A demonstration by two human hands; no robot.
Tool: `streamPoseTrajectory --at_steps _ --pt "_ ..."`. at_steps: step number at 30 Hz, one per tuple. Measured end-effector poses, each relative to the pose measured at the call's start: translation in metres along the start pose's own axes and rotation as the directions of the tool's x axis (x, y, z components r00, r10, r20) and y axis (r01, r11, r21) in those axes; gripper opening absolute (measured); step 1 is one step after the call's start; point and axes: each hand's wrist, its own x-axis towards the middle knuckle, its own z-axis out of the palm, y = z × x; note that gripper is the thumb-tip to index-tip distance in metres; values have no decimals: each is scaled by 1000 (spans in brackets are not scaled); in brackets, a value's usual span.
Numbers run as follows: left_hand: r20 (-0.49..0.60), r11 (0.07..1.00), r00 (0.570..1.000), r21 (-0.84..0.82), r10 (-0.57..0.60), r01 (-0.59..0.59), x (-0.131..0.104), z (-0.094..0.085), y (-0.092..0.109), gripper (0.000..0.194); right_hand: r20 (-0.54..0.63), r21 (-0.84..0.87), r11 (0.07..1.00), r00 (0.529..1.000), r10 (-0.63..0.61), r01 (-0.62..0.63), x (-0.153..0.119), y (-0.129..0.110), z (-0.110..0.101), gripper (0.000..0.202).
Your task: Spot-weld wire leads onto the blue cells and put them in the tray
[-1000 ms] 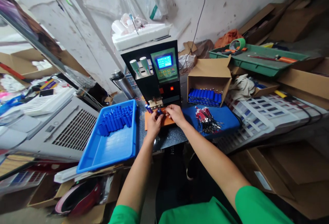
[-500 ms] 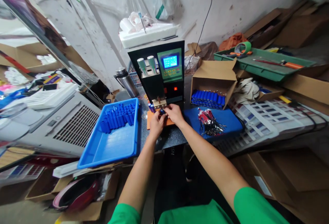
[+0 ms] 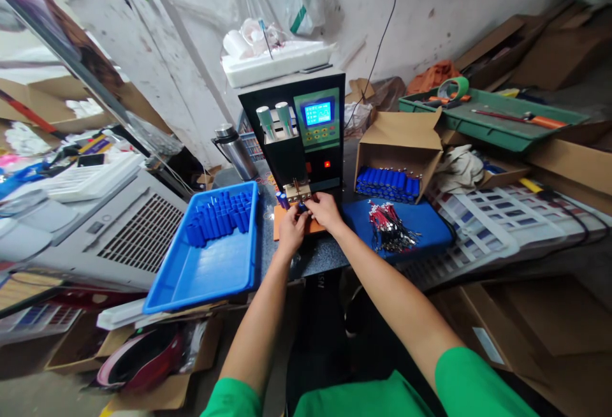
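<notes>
My left hand (image 3: 291, 229) is closed on a small dark blue cylinder (image 3: 302, 207) at the front of a black machine (image 3: 327, 181). From the right, my right hand (image 3: 325, 210) pinches at the same spot; its fingertips meet near the cylinder, and what exactly they grip is too small to tell. Both hands are over an orange board (image 3: 313, 227), just below the machine's metal tips (image 3: 296, 189). Two more blue cylinders (image 3: 282, 199) stand left of the tips. The machine's screen (image 3: 318, 113) is lit.
A blue tray (image 3: 210, 283) with many blue cylinders stands at the left, beside a steel flask (image 3: 235, 152). Right of the machine are a cardboard box (image 3: 399, 130) of blue cylinders and red-black wires (image 3: 389, 226) on a blue pad (image 3: 433, 229).
</notes>
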Motion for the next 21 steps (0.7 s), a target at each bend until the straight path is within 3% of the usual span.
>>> streamPoseTrajectory --at_steps 21 --pt "5 999 1000 41 5 -5 1 1 1 32 30 24 1000 999 18 -19 2 4 -2 20"
